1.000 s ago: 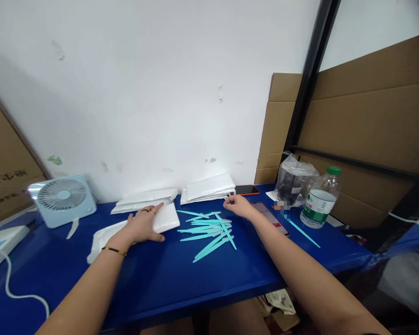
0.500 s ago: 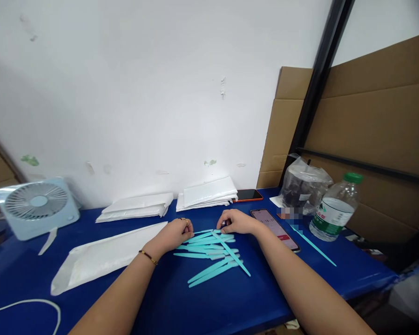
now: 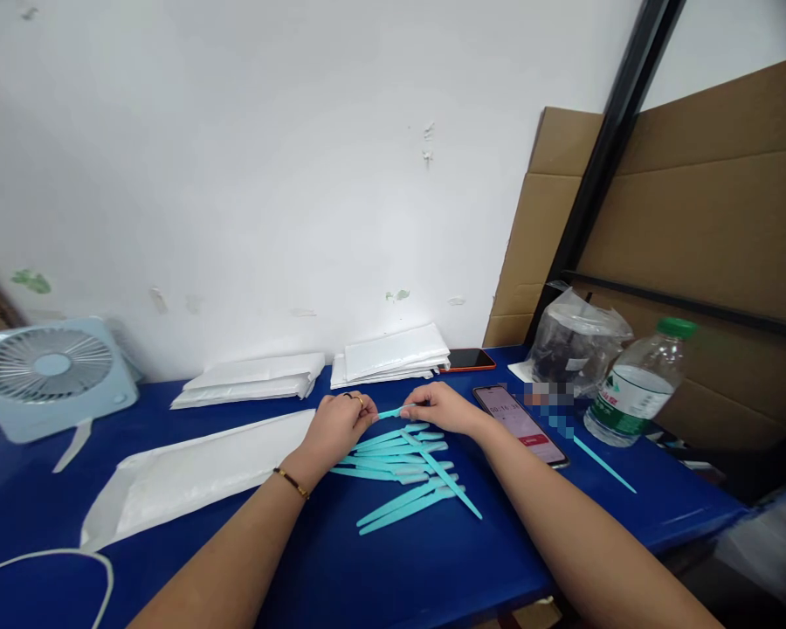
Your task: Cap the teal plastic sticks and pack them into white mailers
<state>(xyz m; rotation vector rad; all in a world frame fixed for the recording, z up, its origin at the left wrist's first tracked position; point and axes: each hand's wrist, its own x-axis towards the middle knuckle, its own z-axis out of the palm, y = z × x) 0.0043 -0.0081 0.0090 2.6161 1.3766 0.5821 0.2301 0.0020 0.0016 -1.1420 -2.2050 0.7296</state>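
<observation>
Between my two hands, just above the far side of a pile, is a turquoise eyebrow razor (image 3: 389,413). My left hand (image 3: 339,426) pinches its left end, and the fingertips of my right hand (image 3: 441,408) close on its right end. Below them, several more turquoise eyebrow razors (image 3: 393,463) lie loosely fanned on the blue table (image 3: 341,568), with pale covers toward their right ends. One razor (image 3: 442,472) lies slantwise across the others. A flat white padded envelope (image 3: 196,476) lies left of my left hand.
Folded white envelopes (image 3: 249,382) and a stack of white envelopes (image 3: 393,354) sit by the wall. On the right are a lit phone (image 3: 520,425), a dark phone (image 3: 470,359), a bagged cup (image 3: 573,341), a water bottle (image 3: 638,389) and another razor (image 3: 606,465). A fan (image 3: 56,376) stands left.
Both hands have risen off the pile with one razor held between them. My left hand has moved right, closer to my right hand. The view has shifted slightly.
</observation>
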